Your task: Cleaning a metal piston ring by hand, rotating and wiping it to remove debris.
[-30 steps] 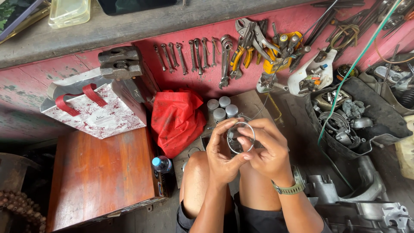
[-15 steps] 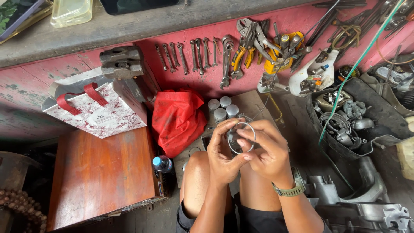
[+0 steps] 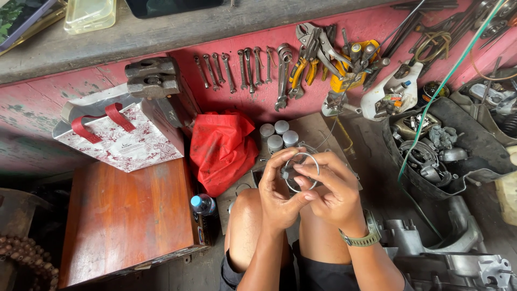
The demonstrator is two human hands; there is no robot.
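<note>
Far left, a wooden box (image 3: 126, 215) sits on the floor, a red-handled patterned gift bag (image 3: 121, 137) behind it, a blue-capped bottle (image 3: 203, 204) at its corner. Next, a crumpled red cloth (image 3: 222, 148), with spanners (image 3: 231, 70) laid out on the red counter (image 3: 64, 102) above. Centre now: the left hand (image 3: 277, 191) and right hand (image 3: 331, 188) meet above the knees, fingers pinched on a thin metal ring (image 3: 301, 171), holding it up between them. Four small silver caps (image 3: 277, 134) just beyond. Right, pliers (image 3: 307, 59) and a black tub of engine parts (image 3: 436, 151).
</note>
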